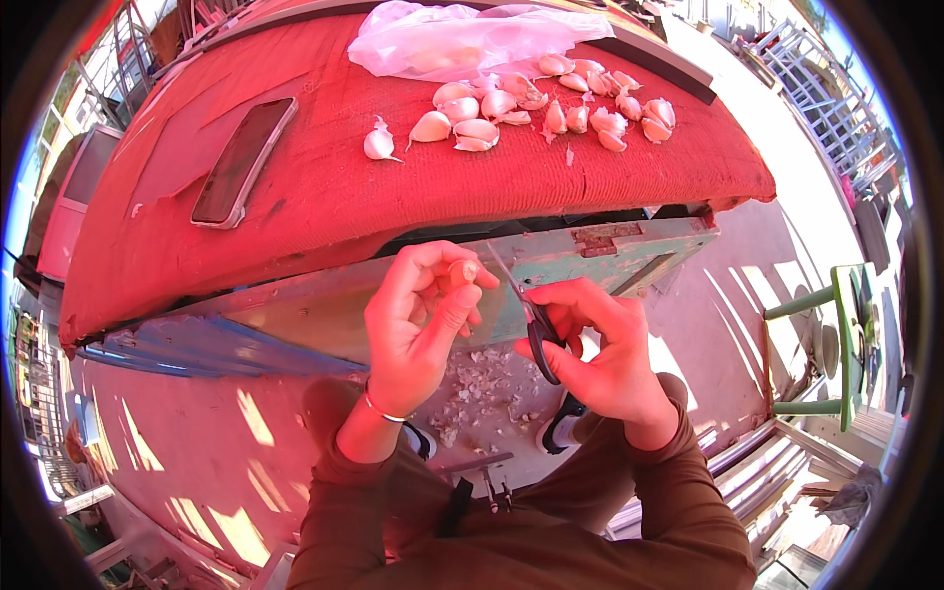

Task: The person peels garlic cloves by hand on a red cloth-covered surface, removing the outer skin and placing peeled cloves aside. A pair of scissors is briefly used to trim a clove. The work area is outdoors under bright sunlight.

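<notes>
My left hand (421,320) pinches a single garlic clove (462,270) between thumb and fingertips, just below the table's front edge. Beside it, my right hand (600,344) grips black-handled scissors (536,324), whose blade points up toward the clove. Several loose garlic cloves (536,103) lie in a scattered group on the red cloth at the far side of the table (324,187). Bits of garlic peel (482,383) are strewn on the floor between my knees.
A dark phone (241,162) lies on the cloth at the left. A crumpled clear plastic bag (462,39) sits behind the cloves. A green stool (836,344) stands on the floor at the right, and railings rim the paved area.
</notes>
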Tool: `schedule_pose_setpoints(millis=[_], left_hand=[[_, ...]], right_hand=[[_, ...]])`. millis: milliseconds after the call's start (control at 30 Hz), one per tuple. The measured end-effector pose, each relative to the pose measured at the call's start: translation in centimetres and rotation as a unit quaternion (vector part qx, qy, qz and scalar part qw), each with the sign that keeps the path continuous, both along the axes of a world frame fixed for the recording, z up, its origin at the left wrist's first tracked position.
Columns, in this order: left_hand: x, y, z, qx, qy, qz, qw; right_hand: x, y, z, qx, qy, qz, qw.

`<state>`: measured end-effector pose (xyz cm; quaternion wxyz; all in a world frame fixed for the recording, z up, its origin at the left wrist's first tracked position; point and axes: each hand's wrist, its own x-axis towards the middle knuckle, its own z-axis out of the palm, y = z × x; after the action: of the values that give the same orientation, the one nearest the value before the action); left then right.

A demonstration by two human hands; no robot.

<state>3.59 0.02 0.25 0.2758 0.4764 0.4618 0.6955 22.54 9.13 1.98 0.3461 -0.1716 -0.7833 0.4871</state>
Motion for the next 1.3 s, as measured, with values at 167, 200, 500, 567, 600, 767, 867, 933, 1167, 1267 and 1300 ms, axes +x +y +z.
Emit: schedule_pose_setpoints(millis=[167, 200, 500, 567, 600, 767, 867, 933, 1167, 1267, 1300], left_hand=[[-0.3, 0.6, -0.7, 0.072, 0.04, 0.1, 0.992], [-0.5, 0.8, -0.8, 0.083, 0.042, 0.103, 0.99], [-1.3, 0.8, -0.8, 0.101, 0.045, 0.08, 0.991], [-1.6, 1.0, -1.0, 0.107, 0.056, 0.084, 0.989], [-1.6, 1.1, -1.1, 0.112, 0.059, 0.087, 0.988], [-1.5, 1.4, -1.3, 0.12, 0.069, 0.105, 0.985], [-1.5, 1.5, -1.5, 0.136, 0.07, 0.104, 0.983], [-1.5, 1.6, -1.7, 0.139, 0.077, 0.1, 0.982], [-1.2, 1.6, -1.7, 0.115, 0.005, 0.073, 0.991], [-1.2, 1.6, -1.6, 0.118, 0.014, 0.084, 0.989], [-1.2, 1.5, -1.5, 0.116, 0.03, 0.09, 0.989]], right_hand=[[-0.4, -0.3, -0.4, 0.005, -0.013, 0.024, 1.0], [-0.4, -0.3, -0.4, 0.003, -0.016, 0.03, 0.999], [-0.7, -0.5, -0.6, 0.01, -0.013, 0.033, 0.999], [-0.7, -0.5, -0.5, 0.022, -0.019, 0.026, 0.999], [-0.7, -0.5, -0.3, 0.03, -0.022, 0.023, 0.999], [-0.5, -0.4, -0.9, 0.001, -0.015, 0.041, 0.999], [-0.3, -0.5, -1.0, -0.062, -0.006, 0.072, 0.996], [-0.2, -0.6, -1.0, -0.123, 0.002, 0.087, 0.989], [-0.6, -0.6, -1.1, -0.194, 0.004, 0.089, 0.977], [-0.7, -0.4, -1.5, -0.066, -0.004, 0.062, 0.996], [-0.9, -0.6, -1.4, -0.043, -0.001, 0.048, 0.998]])
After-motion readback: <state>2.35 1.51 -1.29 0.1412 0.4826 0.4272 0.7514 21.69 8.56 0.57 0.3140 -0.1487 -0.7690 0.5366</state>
